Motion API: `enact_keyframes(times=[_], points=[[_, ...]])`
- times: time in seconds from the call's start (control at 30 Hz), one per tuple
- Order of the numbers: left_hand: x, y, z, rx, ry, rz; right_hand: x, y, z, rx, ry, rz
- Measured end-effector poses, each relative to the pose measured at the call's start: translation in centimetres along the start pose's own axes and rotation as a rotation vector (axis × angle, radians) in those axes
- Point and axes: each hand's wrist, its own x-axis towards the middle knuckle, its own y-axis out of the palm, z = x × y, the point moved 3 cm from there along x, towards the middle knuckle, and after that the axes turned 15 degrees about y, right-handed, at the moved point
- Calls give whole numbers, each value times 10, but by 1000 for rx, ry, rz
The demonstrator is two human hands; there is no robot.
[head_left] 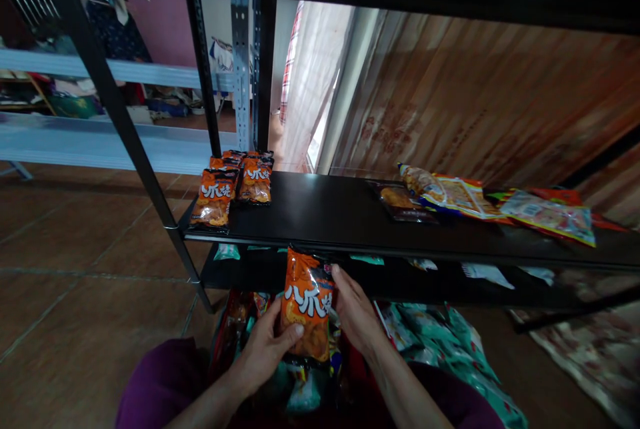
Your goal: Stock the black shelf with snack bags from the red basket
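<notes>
Both hands hold one orange snack packet [306,305] with white lettering, upright, just below the front edge of a black shelf board [345,212]. My left hand [265,345] grips its left lower side, thumb on the front. My right hand [356,312] clasps its right edge, fingers closed along it. Beneath the packet lies a heap of mixed snack bags [300,382] on my lap or in a container. On the shelf's left end several matching orange packets [235,185] lie in two rows.
Other colourful snack bags [500,205] lie at the shelf's right end. A lower black shelf [400,279] holds light packets. Black uprights [125,122] frame the left side. Brown tiled floor [75,262] spreads left; a grey rack [100,142] stands behind.
</notes>
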Motion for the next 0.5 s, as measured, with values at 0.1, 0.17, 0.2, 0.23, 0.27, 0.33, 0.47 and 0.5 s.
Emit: enact_keyframes(times=[0.1, 0.17, 0.2, 0.23, 0.27, 0.33, 0.47, 0.5], points=[[9, 4, -8, -20, 3, -53, -8, 3, -2, -63, 17, 117], [17, 4, -14, -27, 42, -96, -10, 5, -5, -127, 27, 162], [21, 4, -17, -25, 71, -110, -9, 6, -6, -151, 24, 174], [26, 3, -20, -14, 99, -119, -9, 8, -5, -169, 10, 186], [32, 1, -23, 10, 125, -126, -7, 11, -3, -183, -12, 197], [44, -4, -32, 85, 172, -125, -1, 20, 4, -200, -60, 207], [72, -18, -55, 270, 251, -187, 26, 45, 33, -193, -173, 156], [80, -23, -62, 322, 267, -226, 35, 53, 41, -196, -211, 140]])
